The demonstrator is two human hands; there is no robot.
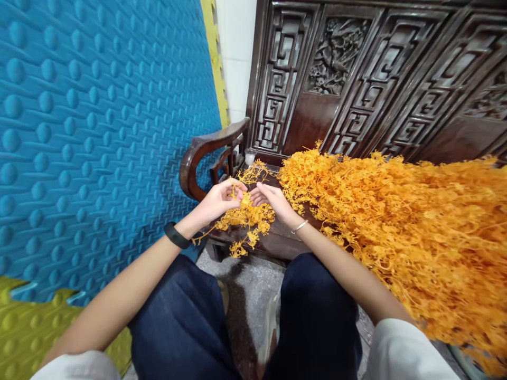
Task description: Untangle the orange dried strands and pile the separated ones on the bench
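Observation:
My left hand, with a black band at the wrist, is closed with thumb and fingers around part of a yellow-orange artificial flower spray. The spray's branches hang below my hands over the front of a dark wooden bench seat. Facing it from the other side, my right hand is open, its fingers stretched out close to the blossoms; whether they touch is hard to make out. Another small yellow-orange sprig lies on the seat just beyond my hands.
A large heap of yellow-orange flower sprays covers the bench to the right. The curved wooden armrest stands left of my hands. Behind rises the carved backrest. A small clear cup sits in the corner. Blue foam matting fills the left.

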